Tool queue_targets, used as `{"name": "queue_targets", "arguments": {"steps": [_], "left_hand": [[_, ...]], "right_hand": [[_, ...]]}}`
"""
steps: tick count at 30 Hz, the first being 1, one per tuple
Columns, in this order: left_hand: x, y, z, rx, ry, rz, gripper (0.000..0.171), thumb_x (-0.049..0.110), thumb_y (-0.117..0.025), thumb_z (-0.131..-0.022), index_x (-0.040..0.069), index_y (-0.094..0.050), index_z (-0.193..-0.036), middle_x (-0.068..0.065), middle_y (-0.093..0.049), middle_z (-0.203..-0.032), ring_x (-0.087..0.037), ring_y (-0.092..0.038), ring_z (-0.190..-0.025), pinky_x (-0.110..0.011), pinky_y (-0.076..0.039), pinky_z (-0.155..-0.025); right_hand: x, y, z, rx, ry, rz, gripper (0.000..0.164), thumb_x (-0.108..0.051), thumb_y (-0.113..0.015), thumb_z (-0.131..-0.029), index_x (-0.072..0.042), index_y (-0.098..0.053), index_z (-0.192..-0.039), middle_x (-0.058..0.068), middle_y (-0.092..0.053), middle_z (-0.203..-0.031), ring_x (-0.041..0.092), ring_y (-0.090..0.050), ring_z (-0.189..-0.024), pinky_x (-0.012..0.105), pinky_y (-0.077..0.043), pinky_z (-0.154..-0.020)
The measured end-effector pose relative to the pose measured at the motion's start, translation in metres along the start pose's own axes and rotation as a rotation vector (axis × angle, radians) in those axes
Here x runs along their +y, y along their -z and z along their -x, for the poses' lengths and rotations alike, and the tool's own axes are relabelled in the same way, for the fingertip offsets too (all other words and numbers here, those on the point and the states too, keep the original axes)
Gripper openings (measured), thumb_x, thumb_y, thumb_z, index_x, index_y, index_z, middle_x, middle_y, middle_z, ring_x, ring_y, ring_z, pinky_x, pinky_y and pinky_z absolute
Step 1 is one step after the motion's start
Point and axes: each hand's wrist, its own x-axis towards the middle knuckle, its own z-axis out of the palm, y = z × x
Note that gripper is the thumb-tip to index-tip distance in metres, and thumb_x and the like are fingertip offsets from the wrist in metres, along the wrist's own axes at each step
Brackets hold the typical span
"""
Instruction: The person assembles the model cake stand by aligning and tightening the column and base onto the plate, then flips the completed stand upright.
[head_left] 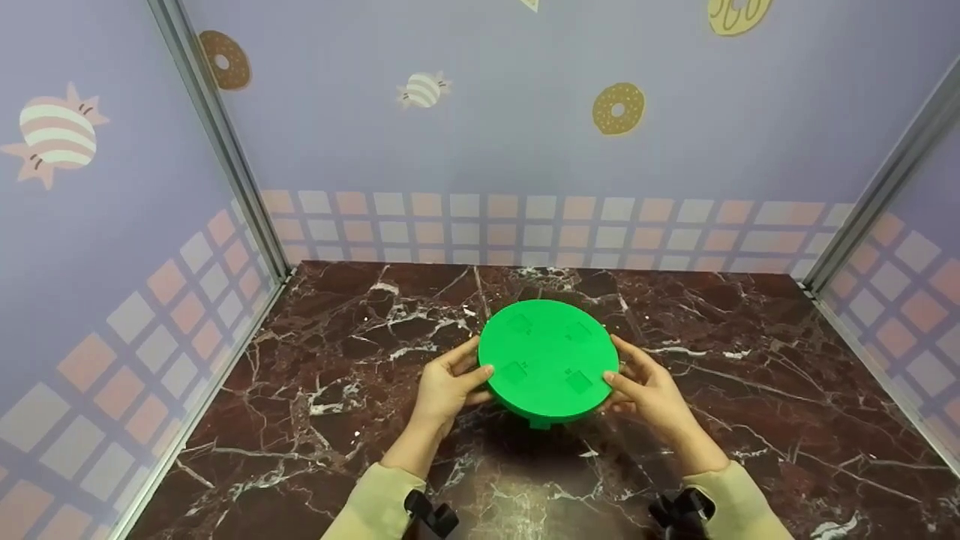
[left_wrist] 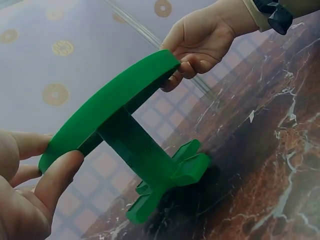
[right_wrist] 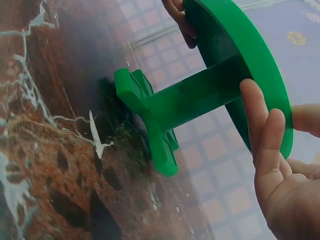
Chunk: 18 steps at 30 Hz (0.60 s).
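A green toy round table (head_left: 549, 356) stands between my two hands, its flat disc top facing up with several shallow square recesses. Under the disc, both wrist views show a single thick column (left_wrist: 137, 147) ending in a cross-shaped foot (right_wrist: 162, 150) close over the marble surface. My left hand (head_left: 442, 386) grips the disc's left rim, thumb at the upper edge and fingers round the side and below. On the opposite rim, my right hand (head_left: 652, 394) pinches the disc the same way, with fingertips under it in the right wrist view.
The dark red marble tabletop (head_left: 360, 420) with white veins spreads around the hands. Lilac wall panels with candy and doughnut prints (head_left: 480, 150) enclose it at the back and both sides, joined by grey metal corner posts (head_left: 217, 142). Each wrist wears a black strap mount (head_left: 431, 514).
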Motion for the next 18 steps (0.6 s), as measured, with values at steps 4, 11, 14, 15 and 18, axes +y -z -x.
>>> {"name": "queue_targets", "arguments": {"steps": [4,11,14,15,18], "left_hand": [[-0.0022,0.0005,-0.0011,0.000,0.013,0.027,0.059,-0.002,-0.070,-0.094,-0.007,-0.048,-0.149,-0.034,-0.057,-0.142,-0.022,-0.077,-0.098,-0.033,-0.065,-0.070],[-0.0024,0.0019,-0.0029,0.006,0.041,0.024,0.059,-0.003,-0.070,-0.095,-0.005,-0.049,-0.150,-0.034,-0.057,-0.142,-0.023,-0.077,-0.099,-0.033,-0.065,-0.072],[-0.0028,0.0024,-0.0033,0.005,0.047,0.023,0.059,-0.002,-0.070,-0.094,-0.005,-0.049,-0.150,-0.034,-0.058,-0.141,-0.022,-0.077,-0.098,-0.034,-0.065,-0.072],[-0.0031,0.0026,-0.0035,0.005,0.050,0.024,0.059,-0.002,-0.070,-0.094,-0.005,-0.049,-0.150,-0.034,-0.058,-0.141,-0.021,-0.077,-0.097,-0.034,-0.065,-0.072],[-0.0039,0.0040,-0.0039,-0.001,0.061,0.035,0.060,-0.002,-0.071,-0.094,-0.004,-0.049,-0.150,-0.032,-0.061,-0.138,-0.019,-0.077,-0.094,-0.034,-0.065,-0.072]], "right_hand": [[0.0022,-0.0017,-0.0003,-0.004,-0.015,-0.013,0.076,-0.009,-0.062,-0.103,-0.002,-0.017,-0.164,-0.002,-0.071,-0.114,0.014,-0.073,-0.068,0.027,-0.061,-0.062],[0.0027,-0.0037,-0.0011,0.015,-0.043,-0.042,0.076,-0.008,-0.062,-0.103,-0.004,-0.019,-0.165,-0.003,-0.072,-0.110,0.013,-0.072,-0.066,0.026,-0.061,-0.063],[0.0022,-0.0042,-0.0006,0.012,-0.049,-0.042,0.076,-0.009,-0.061,-0.103,-0.004,-0.018,-0.165,-0.003,-0.072,-0.109,0.012,-0.072,-0.067,0.027,-0.062,-0.065],[0.0021,-0.0041,-0.0005,0.009,-0.050,-0.042,0.076,-0.009,-0.061,-0.103,-0.004,-0.017,-0.165,-0.003,-0.072,-0.109,0.012,-0.072,-0.068,0.027,-0.062,-0.065],[0.0017,-0.0039,-0.0003,0.003,-0.051,-0.039,0.076,-0.009,-0.061,-0.104,-0.004,-0.017,-0.165,-0.002,-0.071,-0.110,0.013,-0.073,-0.069,0.027,-0.062,-0.066]]}}
